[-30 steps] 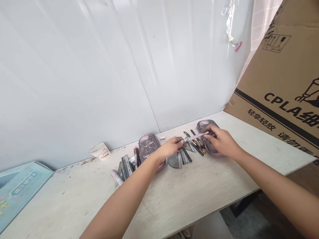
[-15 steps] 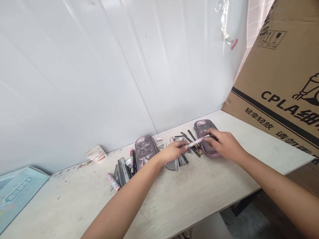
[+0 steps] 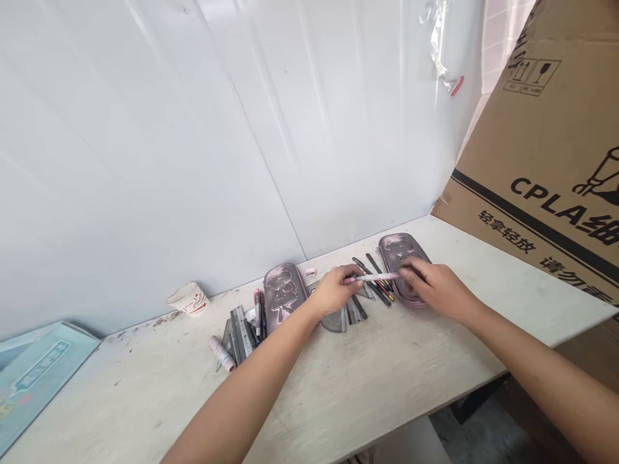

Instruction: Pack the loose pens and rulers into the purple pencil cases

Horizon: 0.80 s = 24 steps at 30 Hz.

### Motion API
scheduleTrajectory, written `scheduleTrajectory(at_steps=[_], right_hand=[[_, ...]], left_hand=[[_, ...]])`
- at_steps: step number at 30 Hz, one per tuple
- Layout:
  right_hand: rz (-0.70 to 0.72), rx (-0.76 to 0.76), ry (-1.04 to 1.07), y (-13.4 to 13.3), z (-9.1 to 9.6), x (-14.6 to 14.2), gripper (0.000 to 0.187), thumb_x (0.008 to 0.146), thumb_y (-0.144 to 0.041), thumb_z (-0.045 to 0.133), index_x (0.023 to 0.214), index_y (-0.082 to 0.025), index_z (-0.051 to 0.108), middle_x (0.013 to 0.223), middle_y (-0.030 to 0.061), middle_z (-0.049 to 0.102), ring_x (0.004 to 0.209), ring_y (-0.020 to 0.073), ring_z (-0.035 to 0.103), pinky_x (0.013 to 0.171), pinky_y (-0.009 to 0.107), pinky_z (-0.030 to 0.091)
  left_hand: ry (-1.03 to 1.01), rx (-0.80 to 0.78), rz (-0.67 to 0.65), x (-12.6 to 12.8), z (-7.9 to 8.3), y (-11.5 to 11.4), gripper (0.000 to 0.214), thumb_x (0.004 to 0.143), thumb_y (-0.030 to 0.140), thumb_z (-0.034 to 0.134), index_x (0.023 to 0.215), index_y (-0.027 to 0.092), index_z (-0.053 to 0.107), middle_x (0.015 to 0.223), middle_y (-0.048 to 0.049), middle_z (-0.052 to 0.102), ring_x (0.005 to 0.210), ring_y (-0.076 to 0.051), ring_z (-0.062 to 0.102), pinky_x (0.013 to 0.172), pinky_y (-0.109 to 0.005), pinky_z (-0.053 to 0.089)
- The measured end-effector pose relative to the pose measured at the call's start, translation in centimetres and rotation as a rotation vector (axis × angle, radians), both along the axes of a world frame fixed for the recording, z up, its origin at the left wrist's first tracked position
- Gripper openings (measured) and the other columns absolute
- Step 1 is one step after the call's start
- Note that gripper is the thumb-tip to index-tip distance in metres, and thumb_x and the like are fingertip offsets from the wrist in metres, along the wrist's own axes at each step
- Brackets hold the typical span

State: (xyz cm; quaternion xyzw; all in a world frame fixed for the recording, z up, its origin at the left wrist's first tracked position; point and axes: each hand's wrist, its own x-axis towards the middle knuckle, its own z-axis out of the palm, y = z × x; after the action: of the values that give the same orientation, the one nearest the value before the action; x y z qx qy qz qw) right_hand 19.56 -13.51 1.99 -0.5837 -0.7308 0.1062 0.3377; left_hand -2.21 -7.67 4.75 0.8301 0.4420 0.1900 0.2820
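Note:
A slim pink-and-white pen (image 3: 377,277) lies nearly level between my hands. My left hand (image 3: 336,290) pinches its left end, while the fingers of my right hand (image 3: 432,283) close on its right end. Just behind my right hand is a dark pinkish pencil case (image 3: 399,247), partly covered by it. Several pens and pencils (image 3: 384,295) lie on the table below the held pen. Beneath my left hand are a clear protractor (image 3: 334,321) and other flat pieces, partly hidden. Left of that wrist rests a second pencil case (image 3: 282,283).
Rulers (image 3: 238,332), a pink patterned tube (image 3: 222,354) and markers lie left of my left forearm. A paper cup (image 3: 189,299) is tipped near the wall. A teal folder or box (image 3: 43,370) lies far left; a large cardboard box (image 3: 546,148) stands right of the white table (image 3: 416,361).
The pen has turned from a slant to nearly level. My right hand's end has dropped slightly, and a pink end now shows by my left fingers. The view has shifted slightly.

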Motion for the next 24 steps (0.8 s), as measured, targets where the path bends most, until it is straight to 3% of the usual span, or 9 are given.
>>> scheduleTrajectory(at_steps=[3,7,10,13,16,18,21,24], right_hand=[[0.056,0.035,-0.066,0.1,-0.3,-0.1,0.032,0.090,-0.040,0.031,0.103,-0.020,0.052,0.082,0.0043,0.066,0.069,0.0178,0.061,0.059,0.025,0.038],[-0.123,-0.053,-0.328,0.2,-1.0,-1.7,0.043,0.092,-0.039,0.019,0.084,-0.018,0.056,0.068,0.0079,0.066,0.063,0.0219,0.062,0.054,0.027,0.034],[-0.199,-0.140,-0.485,0.3,-1.8,-4.5,0.047,0.093,-0.039,0.018,0.084,-0.016,0.058,0.068,0.0122,0.067,0.063,0.0259,0.064,0.053,0.030,0.037],[-0.080,-0.165,-0.585,0.5,-2.4,-6.9,0.042,0.092,-0.034,0.024,0.085,-0.014,0.060,0.071,0.0152,0.068,0.067,0.0283,0.066,0.054,0.032,0.041],[-0.062,-0.109,-0.584,0.8,-2.1,-6.6,0.042,0.092,-0.033,0.024,0.088,-0.013,0.061,0.076,0.0162,0.068,0.069,0.0274,0.065,0.057,0.035,0.043],[-0.115,-0.015,-0.551,1.0,-1.7,-4.6,0.045,0.092,-0.033,0.021,0.090,-0.014,0.061,0.085,0.0159,0.067,0.075,0.0269,0.063,0.063,0.037,0.045],[-0.206,0.135,-0.530,1.1,-1.8,-1.0,0.043,0.090,-0.035,0.026,0.098,-0.013,0.062,0.100,0.0184,0.062,0.098,0.0315,0.054,0.081,0.043,0.042],[-0.260,0.056,-0.475,1.4,-3.1,1.1,0.054,0.085,-0.050,0.035,0.120,-0.012,0.052,0.117,0.0207,0.052,0.107,0.0357,0.047,0.085,0.047,0.041]], left_hand=[[0.128,0.178,-0.054,-0.4,0.0,-0.3,0.022,0.082,0.023,0.045,0.096,0.017,0.059,0.077,-0.0021,0.057,0.072,-0.014,0.050,0.068,-0.027,0.041],[0.485,0.630,-0.186,-0.3,-0.8,-0.1,0.037,0.077,0.009,0.040,0.113,0.016,0.050,0.095,-0.0094,0.057,0.091,-0.022,0.049,0.081,-0.036,0.039],[0.661,0.761,-0.253,0.1,-2.3,1.4,0.036,0.077,0.009,0.040,0.113,0.012,0.046,0.099,-0.0119,0.056,0.094,-0.024,0.049,0.086,-0.039,0.038],[0.703,0.753,-0.239,0.6,-3.8,3.3,0.027,0.084,0.011,0.032,0.104,0.013,0.050,0.101,-0.0108,0.057,0.106,-0.021,0.048,0.102,-0.043,0.027],[0.641,0.702,-0.145,0.5,-4.5,3.9,0.037,0.083,0.012,0.035,0.118,0.015,0.045,0.127,-0.0123,0.047,0.130,-0.024,0.028,0.110,-0.048,0.009],[0.569,0.601,-0.011,0.1,-4.7,3.1,0.051,0.080,0.016,0.040,0.131,0.014,0.034,0.142,-0.0145,0.031,0.136,-0.029,0.014,0.109,-0.051,0.008],[0.447,0.365,0.171,-0.5,-5.2,0.7,0.056,0.086,0.032,0.035,0.138,0.015,0.024,0.146,-0.0187,0.022,0.137,-0.033,0.010,0.107,-0.053,0.014],[0.379,0.173,0.246,-0.8,-6.5,-1.9,0.066,0.085,0.055,0.030,0.140,0.020,0.022,0.148,-0.0192,0.015,0.136,-0.039,0.005,0.103,-0.059,0.015]])
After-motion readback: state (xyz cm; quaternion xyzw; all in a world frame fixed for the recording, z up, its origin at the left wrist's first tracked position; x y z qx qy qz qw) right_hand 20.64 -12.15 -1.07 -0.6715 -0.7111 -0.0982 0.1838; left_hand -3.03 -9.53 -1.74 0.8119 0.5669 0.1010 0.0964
